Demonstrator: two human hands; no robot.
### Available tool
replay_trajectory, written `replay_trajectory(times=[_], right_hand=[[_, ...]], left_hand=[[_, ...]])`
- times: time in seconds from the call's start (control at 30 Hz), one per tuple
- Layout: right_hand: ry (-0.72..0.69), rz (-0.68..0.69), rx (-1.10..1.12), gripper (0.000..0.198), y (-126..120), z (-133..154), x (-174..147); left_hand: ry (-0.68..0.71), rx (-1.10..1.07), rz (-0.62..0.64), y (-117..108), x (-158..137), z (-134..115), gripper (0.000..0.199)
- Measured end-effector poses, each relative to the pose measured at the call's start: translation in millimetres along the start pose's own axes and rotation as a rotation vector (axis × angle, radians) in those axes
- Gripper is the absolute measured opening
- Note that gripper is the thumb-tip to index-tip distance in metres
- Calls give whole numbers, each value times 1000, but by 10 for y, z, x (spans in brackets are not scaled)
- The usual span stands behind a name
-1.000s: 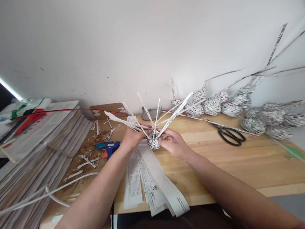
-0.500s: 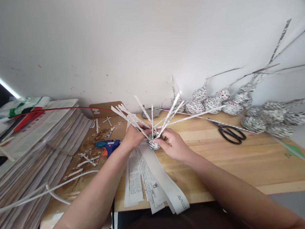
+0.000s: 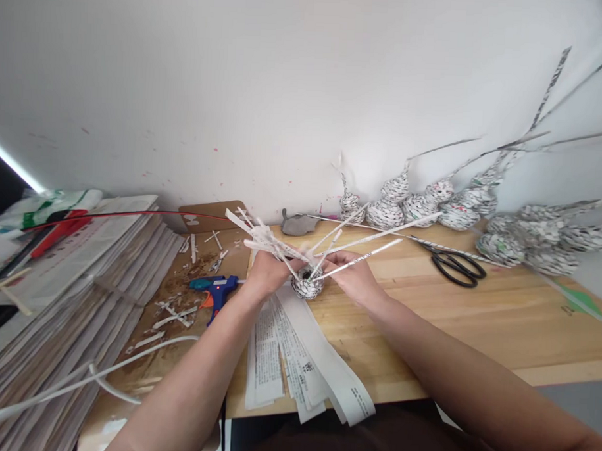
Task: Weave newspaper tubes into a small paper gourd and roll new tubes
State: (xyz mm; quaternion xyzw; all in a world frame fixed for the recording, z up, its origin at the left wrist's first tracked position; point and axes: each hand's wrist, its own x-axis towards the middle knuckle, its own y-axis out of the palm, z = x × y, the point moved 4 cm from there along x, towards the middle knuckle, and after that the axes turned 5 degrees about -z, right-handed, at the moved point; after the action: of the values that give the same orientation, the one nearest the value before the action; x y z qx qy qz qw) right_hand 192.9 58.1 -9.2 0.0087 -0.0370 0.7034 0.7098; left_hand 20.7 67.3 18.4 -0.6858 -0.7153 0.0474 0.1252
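Woven paper ball (image 3: 307, 289), over desk (image 3: 426, 328), between left hand (image 3: 272, 273) and right hand (image 3: 352, 276); probably light, crushable, best held round its sides. Left grips it; right's hold is hidden.

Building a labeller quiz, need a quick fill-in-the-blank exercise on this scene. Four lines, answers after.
1. The woven cup is between the left hand and the ____ hand.
2. The glue gun has an ____ trigger.
3. The scissors have handles coloured ____.
4. The gourds stand in a row along the ____.

Missing words: right; orange; black; wall
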Motion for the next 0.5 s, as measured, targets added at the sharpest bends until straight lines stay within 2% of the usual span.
replay_trajectory(times=[0.13, 0.2, 0.3, 0.43, 0.5], right_hand=[[-198, -66, -307, 27, -79, 147, -42], [-260, -73, -320, 26, -85, 203, -72], [-278, -54, -279, 25, -66, 216, -94], [-315, -42, -265, 22, -38, 214, -118], [-379, -73, -293, 20, -48, 252, -147]], left_hand=[[-9, -16, -10, 19, 3, 40, 19], [4, 14, -34, 14, 13, 60, 18], [14, 34, -50, 8, 22, 73, 19], [31, -33, -49, 23, 13, 41, 17], [24, -115, -25, 46, 7, 28, 19]])
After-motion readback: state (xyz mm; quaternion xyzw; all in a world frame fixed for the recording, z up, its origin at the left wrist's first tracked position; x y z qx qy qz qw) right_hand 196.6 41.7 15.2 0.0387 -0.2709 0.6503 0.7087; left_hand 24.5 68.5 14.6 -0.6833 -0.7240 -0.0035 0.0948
